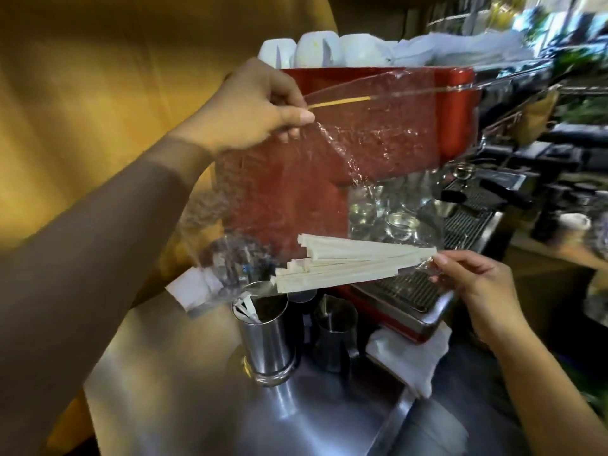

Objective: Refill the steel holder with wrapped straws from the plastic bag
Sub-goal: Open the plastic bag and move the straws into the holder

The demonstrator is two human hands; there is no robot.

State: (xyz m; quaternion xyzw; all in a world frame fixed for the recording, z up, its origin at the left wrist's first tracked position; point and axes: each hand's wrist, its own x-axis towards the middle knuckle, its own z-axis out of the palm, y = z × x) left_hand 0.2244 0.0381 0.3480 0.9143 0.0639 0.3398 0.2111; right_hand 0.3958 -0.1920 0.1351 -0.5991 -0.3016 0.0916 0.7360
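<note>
A clear plastic bag (368,153) hangs in the air in front of a red espresso machine. My left hand (253,106) pinches its top edge. My right hand (470,274) grips the bag's lower right corner together with the ends of a bundle of white wrapped straws (348,264). The bundle lies nearly level inside the bag, its free ends fanned out toward the left. Just below those ends stands the steel holder (266,337) on the steel counter, upright, with a few wrapped straws leaning inside it.
A red espresso machine (454,113) with white cups (316,49) on top fills the back. A dark steel pitcher (335,330) stands right of the holder, a white cloth (411,357) beside it. The steel counter (197,406) spreads in front; a yellow wall is at left.
</note>
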